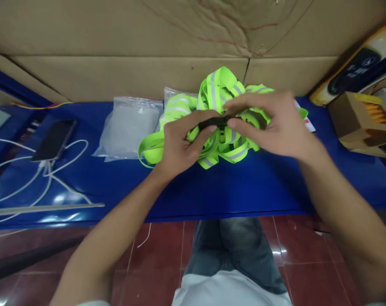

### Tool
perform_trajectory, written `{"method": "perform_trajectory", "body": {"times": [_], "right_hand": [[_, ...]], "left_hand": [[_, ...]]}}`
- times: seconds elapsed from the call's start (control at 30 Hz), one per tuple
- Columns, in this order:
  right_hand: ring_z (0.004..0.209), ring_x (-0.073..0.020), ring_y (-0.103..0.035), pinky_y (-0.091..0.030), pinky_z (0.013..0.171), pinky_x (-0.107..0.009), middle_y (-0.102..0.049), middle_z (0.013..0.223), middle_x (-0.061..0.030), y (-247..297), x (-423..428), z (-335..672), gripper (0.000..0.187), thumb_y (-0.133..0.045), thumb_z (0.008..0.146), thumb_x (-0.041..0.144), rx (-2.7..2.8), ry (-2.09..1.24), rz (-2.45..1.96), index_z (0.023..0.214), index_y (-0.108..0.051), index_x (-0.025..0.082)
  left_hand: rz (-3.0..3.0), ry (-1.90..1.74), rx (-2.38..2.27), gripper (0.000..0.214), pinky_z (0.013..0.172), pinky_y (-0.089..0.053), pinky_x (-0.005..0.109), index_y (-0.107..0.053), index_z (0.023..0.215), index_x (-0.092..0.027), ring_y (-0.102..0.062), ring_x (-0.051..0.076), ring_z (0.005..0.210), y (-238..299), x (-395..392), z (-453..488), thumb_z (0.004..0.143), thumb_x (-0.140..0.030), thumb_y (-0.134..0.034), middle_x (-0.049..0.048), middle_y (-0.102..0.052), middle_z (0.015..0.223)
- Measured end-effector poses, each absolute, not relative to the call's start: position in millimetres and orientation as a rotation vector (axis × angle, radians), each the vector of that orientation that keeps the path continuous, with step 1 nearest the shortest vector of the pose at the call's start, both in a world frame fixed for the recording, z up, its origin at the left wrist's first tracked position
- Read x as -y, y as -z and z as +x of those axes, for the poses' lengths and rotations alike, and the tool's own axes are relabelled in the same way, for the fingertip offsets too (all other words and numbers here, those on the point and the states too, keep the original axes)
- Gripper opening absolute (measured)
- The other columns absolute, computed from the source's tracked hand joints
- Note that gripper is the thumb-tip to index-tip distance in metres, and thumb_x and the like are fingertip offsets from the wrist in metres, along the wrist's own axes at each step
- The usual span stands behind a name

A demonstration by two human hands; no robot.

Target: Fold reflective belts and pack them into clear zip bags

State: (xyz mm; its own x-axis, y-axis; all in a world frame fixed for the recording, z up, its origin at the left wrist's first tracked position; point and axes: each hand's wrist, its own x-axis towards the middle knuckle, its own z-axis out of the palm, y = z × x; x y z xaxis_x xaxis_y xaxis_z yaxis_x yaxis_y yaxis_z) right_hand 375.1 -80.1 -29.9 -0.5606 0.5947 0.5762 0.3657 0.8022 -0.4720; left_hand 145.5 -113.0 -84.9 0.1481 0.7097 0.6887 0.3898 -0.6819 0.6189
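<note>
My left hand [183, 142] pinches a short black strap [221, 122] between thumb and fingers. At the strap's other end, my right hand [274, 123] is also closed on it with thumb and forefinger. What looks like a buckle sits in the strap between the hands, too blurred to be sure. Beneath and behind both hands lies a heap of neon-yellow reflective straps [213, 91] with silver stripes, partly hidden by the fingers. Left of the heap are clear plastic bags [131, 127] lying flat.
On the blue table [237, 187], a phone [55, 140] with white cables [70, 187] lies at left. An open cardboard box [355, 123] and a yellow bottle [368, 59] stand at right. Cardboard panels [123, 76] line the back.
</note>
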Motion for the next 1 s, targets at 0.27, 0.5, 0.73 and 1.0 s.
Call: {"method": "perform_trajectory", "body": {"times": [0.27,0.5,0.73,1.0], "right_hand": [[0.113,-0.0293,-0.077,-0.064,0.100,-0.050,-0.081,0.121,-0.0055,77,75,377,0.032,-0.066,0.102,0.034,2.135,-0.025,-0.495,0.133,-0.074,0.034],[0.135,-0.0335,-0.067,-0.060,0.109,-0.059,-0.070,0.144,-0.0071,87,70,378,0.046,-0.075,0.095,0.028,2.138,-0.024,-0.410,0.140,-0.069,0.039],[0.121,-0.0295,-0.073,-0.063,0.100,-0.044,-0.070,0.142,-0.0111,89,76,373,0.069,-0.080,0.089,0.030,2.056,-0.391,-0.683,0.153,-0.055,0.026],[0.081,-0.0200,-0.080,-0.061,0.072,-0.028,-0.084,0.094,-0.0035,84,69,382,0.020,-0.072,0.099,0.032,2.116,-0.467,-0.636,0.111,-0.081,0.019]], "left_hand": [[1.917,-1.391,-1.093,0.052,0.078,-0.058,0.042,-0.073,0.114,-0.023,-0.072,0.029,0.094,82,105,141,0.089,-0.069,-0.074,0.0066,-0.076,0.100],[1.593,-1.336,-0.906,0.044,0.068,-0.055,0.033,-0.072,0.110,-0.025,-0.067,0.021,0.080,86,96,136,0.080,-0.052,-0.090,0.0030,-0.071,0.092],[1.860,-1.441,-0.878,0.037,0.087,-0.058,0.039,-0.075,0.116,-0.029,-0.069,0.026,0.103,90,93,130,0.085,-0.045,-0.088,0.0071,-0.074,0.110],[1.838,-1.413,-0.985,0.038,0.081,-0.056,0.032,-0.079,0.111,-0.021,-0.071,0.023,0.096,86,97,132,0.084,-0.044,-0.090,0.0071,-0.077,0.104]]}}
